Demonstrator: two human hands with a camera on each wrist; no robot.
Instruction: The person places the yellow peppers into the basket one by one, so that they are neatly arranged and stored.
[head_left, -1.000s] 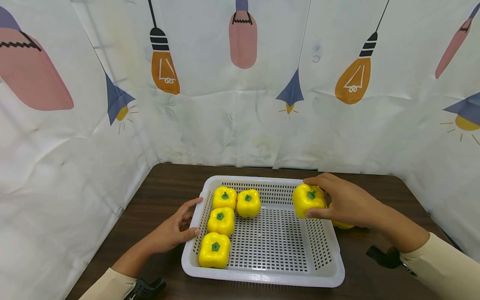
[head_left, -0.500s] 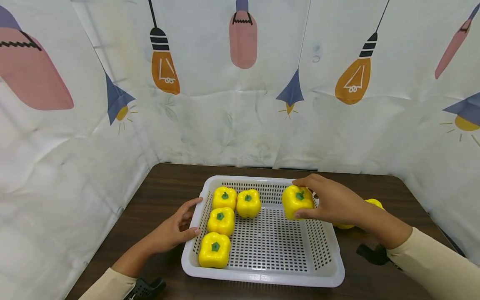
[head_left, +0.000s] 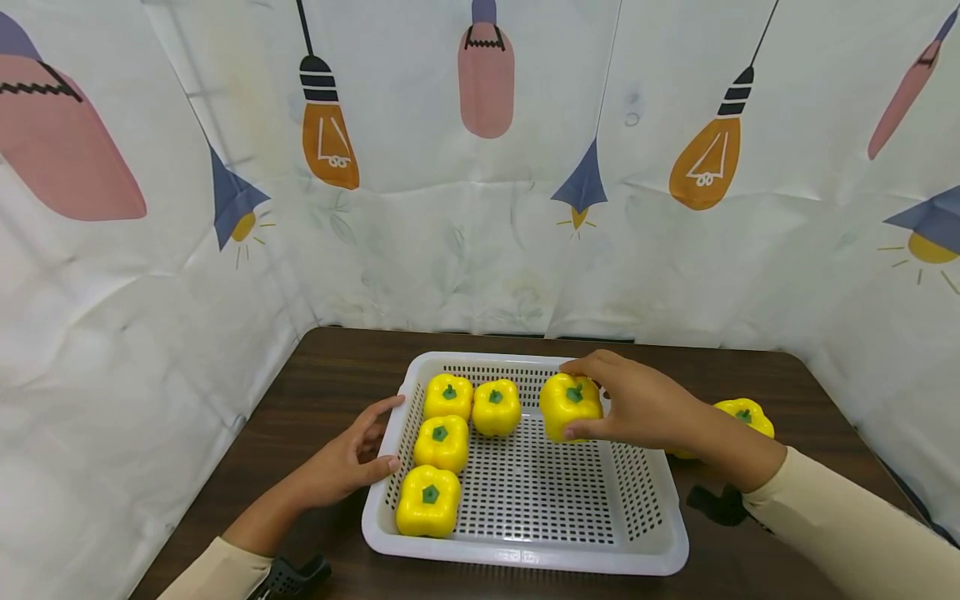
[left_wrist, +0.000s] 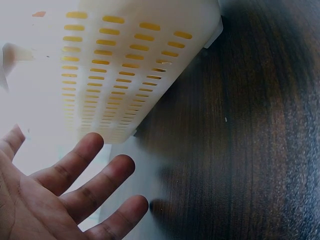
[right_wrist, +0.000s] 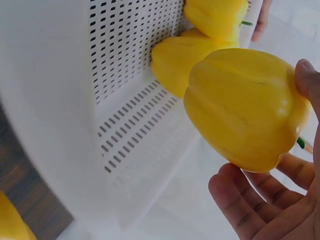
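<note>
My right hand (head_left: 637, 402) pinches a yellow bell pepper (head_left: 567, 406) between thumb and fingers above the white basket (head_left: 525, 557). Its green stem faces up in the head view. In the right wrist view the held pepper (right_wrist: 245, 107) hides part of the peppers behind it. Several other yellow peppers sit in the basket: one at front left (head_left: 427, 502), one at mid left (head_left: 441, 443), one at back left (head_left: 448, 396) and another beside that (head_left: 496, 408). My left hand (head_left: 348, 454) rests at the basket's left rim; in the left wrist view its fingers (left_wrist: 102, 182) are spread, with nothing in them.
Right of the basket, partly behind my right forearm, more yellow peppers (head_left: 746, 414) lie on the dark wooden table (head_left: 337, 367). A white printed cloth (head_left: 465, 250) hangs behind and along the sides of the table.
My right hand has carried the pepper leftward over the basket, from its right rim toward the middle. Peppers on the table at right have come into fuller view. My left hand stays in place.
</note>
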